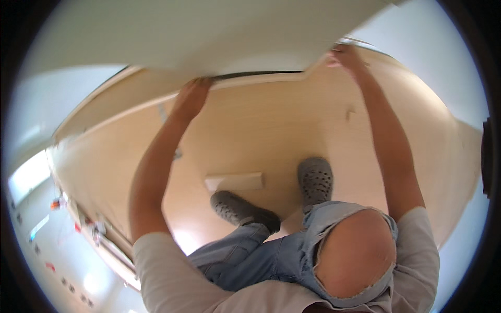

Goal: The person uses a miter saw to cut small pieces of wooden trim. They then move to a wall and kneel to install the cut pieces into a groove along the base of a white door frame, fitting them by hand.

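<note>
A large pale grey-white panel [229, 36] fills the top of the view, its lower edge close to the floor. My left hand [194, 96] is closed at that edge, beside the end of a dark strip [255, 74] running along under the panel. On the far right, my right hand [345, 56] is closed at the panel's slanting side edge. Its fingers are slightly blurred and partly hidden. Both arms reach forward, apart from each other.
My feet, in grey clogs [315, 180], rest on a light wood-look floor [250, 120]. A flat white block [235, 181] lies just ahead of my left foot. Pale walls [433, 57] rise at the sides. Small blurred items [96, 228] stand at the lower left.
</note>
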A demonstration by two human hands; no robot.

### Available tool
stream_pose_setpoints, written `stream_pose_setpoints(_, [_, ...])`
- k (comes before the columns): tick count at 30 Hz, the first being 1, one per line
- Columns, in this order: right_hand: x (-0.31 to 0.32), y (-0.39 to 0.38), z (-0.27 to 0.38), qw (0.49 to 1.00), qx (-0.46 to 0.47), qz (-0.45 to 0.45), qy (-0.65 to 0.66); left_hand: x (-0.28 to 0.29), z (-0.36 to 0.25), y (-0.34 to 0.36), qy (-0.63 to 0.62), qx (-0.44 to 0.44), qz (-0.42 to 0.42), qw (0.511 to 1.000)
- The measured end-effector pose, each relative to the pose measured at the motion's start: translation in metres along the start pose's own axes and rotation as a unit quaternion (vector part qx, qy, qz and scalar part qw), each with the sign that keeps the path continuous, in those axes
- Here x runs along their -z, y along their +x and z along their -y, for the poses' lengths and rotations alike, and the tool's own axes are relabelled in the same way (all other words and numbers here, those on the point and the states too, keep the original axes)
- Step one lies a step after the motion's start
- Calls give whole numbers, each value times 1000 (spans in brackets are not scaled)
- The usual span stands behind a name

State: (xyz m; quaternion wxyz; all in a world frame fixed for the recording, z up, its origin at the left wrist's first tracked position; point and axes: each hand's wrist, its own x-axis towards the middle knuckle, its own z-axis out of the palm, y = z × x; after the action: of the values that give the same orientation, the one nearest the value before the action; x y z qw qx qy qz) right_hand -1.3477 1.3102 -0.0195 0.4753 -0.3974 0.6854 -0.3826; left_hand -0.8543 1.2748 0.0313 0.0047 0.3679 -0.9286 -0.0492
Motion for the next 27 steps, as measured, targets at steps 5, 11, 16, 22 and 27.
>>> stream_pose_setpoints(5, [-18,-21,39,995,-58,30,-73,8,13,-17,-15,142,-54,988])
stream_pose_setpoints(11, [1,-7,20,991,-75,51,-94,11,59,-49,-31,207,72,975])
stream_pose_setpoints(16, [-6,-17,37,993,-58,45,-88,20,57,-51,-52,172,93,979])
stream_pose_setpoints(22, [1,-9,23,995,-52,32,-80,34,52,-52,-23,59,-78,995])
stream_pose_setpoints(27, [-1,-20,44,986,-102,48,-123,7,59,-62,18,73,-155,985])
